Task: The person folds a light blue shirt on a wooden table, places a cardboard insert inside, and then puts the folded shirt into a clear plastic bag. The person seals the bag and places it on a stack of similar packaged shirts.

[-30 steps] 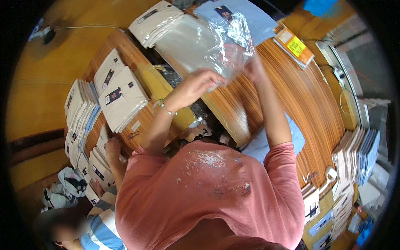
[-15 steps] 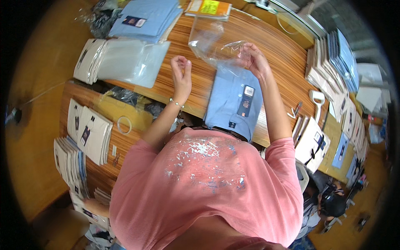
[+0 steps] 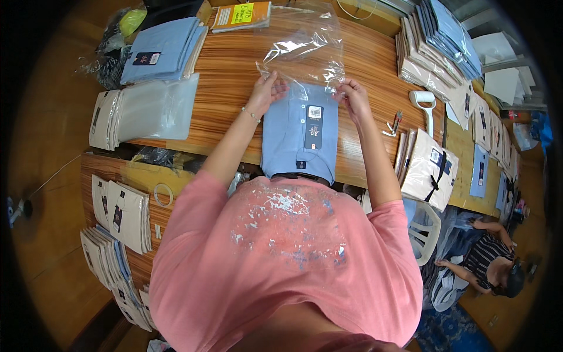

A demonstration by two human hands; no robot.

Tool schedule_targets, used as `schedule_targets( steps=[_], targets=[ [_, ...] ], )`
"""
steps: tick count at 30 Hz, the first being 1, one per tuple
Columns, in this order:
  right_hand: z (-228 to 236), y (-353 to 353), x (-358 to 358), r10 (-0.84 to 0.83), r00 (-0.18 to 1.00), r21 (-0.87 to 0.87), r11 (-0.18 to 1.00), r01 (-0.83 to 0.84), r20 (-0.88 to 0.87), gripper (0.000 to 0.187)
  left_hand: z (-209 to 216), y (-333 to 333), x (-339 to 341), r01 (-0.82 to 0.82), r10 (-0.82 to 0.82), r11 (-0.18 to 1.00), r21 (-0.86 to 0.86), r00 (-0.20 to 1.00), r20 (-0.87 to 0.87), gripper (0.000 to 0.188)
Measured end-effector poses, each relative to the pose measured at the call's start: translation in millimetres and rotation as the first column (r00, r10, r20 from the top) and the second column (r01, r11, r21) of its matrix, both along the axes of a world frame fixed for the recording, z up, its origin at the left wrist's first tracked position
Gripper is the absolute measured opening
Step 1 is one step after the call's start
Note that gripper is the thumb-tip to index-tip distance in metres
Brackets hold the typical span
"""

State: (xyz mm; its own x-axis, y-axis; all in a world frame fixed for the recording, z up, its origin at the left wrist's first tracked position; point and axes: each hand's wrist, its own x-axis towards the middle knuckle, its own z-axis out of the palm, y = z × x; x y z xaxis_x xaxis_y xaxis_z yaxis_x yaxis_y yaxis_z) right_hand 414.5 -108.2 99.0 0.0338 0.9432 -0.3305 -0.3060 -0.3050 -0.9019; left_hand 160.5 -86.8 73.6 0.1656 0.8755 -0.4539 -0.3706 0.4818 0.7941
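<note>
A folded light-blue shirt (image 3: pixel 283 138) with a dark tag lies in front of me at the table's near edge. Beyond it a clear plastic bag (image 3: pixel 302 56) is spread out, its near edge overlapping the far end of the shirt. My left hand (image 3: pixel 268 92) closes on the bag's near left corner, beside the shirt. At the opposite corner, my right hand (image 3: pixel 353 98) pinches the film between thumb and fingers.
A stack of clear bags (image 3: pixel 155 111) and blue shirts (image 3: pixel 164 47) lie left. An orange booklet (image 3: pixel 241 16) is at the back. Right are packed shirts (image 3: pixel 434 64), a white-handled roller (image 3: pixel 423 102) and a bagged cream shirt (image 3: pixel 425 176). A person (image 3: pixel 489 258) works at lower right.
My left hand has come right and taken hold of the bag. The bag, held only by my right hand before, is now stretched between both hands over the shirt's far end.
</note>
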Motion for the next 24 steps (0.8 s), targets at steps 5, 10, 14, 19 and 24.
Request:
schedule_targets(
  steps=[5, 10, 14, 19, 24],
  targets=[
    [-16, -5, 16, -0.029, 0.996, -0.092, 0.996, 0.020, -0.090, 0.015, -5, 8, -17, 0.041, -0.056, 0.996, 0.081, 0.981, 0.186, 0.025],
    [-31, 15, 14, 0.075, 0.989, -0.120, 0.991, -0.060, 0.126, 0.018, -34, 37, -44, 0.190, -0.156, 0.970, 0.151, 0.965, -0.211, 0.023],
    [-79, 53, 16, 0.039, 0.928, -0.009, 0.999, -0.038, 0.370, 0.013, -58, 59, -29, 0.396, 0.108, 0.846, 0.357, 0.527, -0.843, 0.024],
    [-78, 56, 31, 0.325, 0.888, -0.229, 0.938, -0.260, 0.324, 0.015, -58, 33, -48, 0.255, -0.050, 0.924, 0.284, 0.818, -0.573, 0.020],
    [-82, 59, 53, 0.441, 0.883, -0.311, 0.871, -0.379, 0.159, 0.015, -37, 39, -42, 0.298, -0.215, 0.949, 0.099, 0.846, -0.487, 0.013]
  ],
)
